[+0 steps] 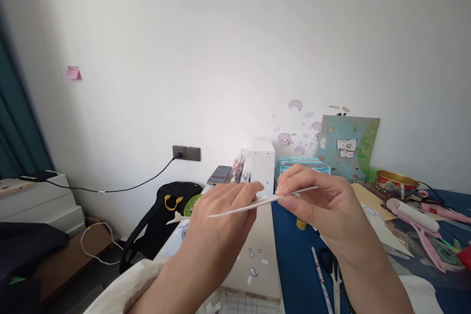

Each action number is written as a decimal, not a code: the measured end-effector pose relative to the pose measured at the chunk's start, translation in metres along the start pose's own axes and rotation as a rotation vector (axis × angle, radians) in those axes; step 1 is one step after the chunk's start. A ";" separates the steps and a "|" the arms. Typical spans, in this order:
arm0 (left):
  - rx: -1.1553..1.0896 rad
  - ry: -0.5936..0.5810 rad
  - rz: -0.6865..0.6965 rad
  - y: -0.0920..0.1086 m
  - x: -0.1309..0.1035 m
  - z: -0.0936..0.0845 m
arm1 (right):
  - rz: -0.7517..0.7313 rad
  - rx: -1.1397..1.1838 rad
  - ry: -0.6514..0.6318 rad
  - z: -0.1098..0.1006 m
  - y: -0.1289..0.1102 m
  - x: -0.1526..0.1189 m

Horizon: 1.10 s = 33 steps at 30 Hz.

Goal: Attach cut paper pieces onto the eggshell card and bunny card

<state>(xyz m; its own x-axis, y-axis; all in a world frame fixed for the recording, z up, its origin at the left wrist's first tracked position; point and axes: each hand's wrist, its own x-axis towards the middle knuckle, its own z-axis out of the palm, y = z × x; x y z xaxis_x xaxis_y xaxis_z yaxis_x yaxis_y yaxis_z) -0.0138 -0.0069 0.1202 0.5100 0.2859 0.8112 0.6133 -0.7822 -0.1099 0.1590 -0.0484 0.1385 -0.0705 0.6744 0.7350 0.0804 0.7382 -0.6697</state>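
Observation:
A thin white piece of paper (pixel 235 211), seen almost edge-on and slightly bent, is held up in front of me. My right hand (pixel 324 201) pinches its right part between thumb and fingers. My left hand (pixel 224 216) is closed at the paper's left and middle part, its fingers curled and the index finger pointing right. Where the left fingertips meet the paper is hidden. Below the hands, a beige board (pixel 257 255) bears several small paper cutouts (pixel 253 272).
On the blue tabletop (pixel 294 255) lie scissors (pixel 335 279), a patterned pen (pixel 321 279) and a small yellow-labelled bottle (pixel 301 224). A pink-handled roller (pixel 414 216) and a round tin (pixel 397 184) are at right. A phone (pixel 220 174) and black backpack (pixel 158 216) are left.

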 end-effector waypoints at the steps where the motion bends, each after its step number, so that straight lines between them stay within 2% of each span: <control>1: -0.026 -0.018 -0.021 0.001 0.001 0.000 | -0.004 -0.011 0.005 0.000 0.000 0.000; 4: -0.175 -0.153 -0.146 0.005 0.002 -0.002 | 0.012 -0.075 0.054 0.002 -0.002 -0.002; 7: -0.379 -0.299 -0.311 0.006 0.002 -0.003 | 0.050 -0.179 0.156 0.005 -0.003 -0.003; 11: -0.773 -0.392 -0.560 0.000 0.002 -0.005 | 0.089 -0.273 0.249 0.010 -0.003 -0.002; 15: -1.146 -0.378 -0.650 -0.003 0.010 -0.011 | 0.215 -0.299 0.268 0.013 -0.005 -0.001; 19: -1.133 -0.263 -0.850 0.000 0.015 -0.011 | 0.288 -0.285 0.204 0.009 -0.003 -0.001; 21: -1.119 -0.214 -0.862 0.002 0.014 -0.008 | 0.247 -0.263 0.148 0.006 -0.001 0.000; 25: -1.145 -0.169 -0.797 0.003 0.010 -0.005 | 0.163 -0.244 0.053 0.000 0.002 0.000; 29: -1.186 -0.173 -0.690 0.002 0.010 -0.007 | 0.092 -0.290 0.047 -0.002 0.000 -0.002; 33: -1.116 -0.074 -0.587 0.004 0.010 -0.006 | 0.091 -0.294 0.030 -0.002 -0.002 -0.002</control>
<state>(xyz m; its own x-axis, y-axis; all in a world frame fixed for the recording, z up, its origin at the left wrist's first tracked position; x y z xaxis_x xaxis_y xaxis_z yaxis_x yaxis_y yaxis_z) -0.0104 -0.0107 0.1311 0.3888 0.7497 0.5354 -0.0651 -0.5574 0.8277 0.1612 -0.0515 0.1386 -0.0204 0.7335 0.6794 0.3692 0.6370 -0.6767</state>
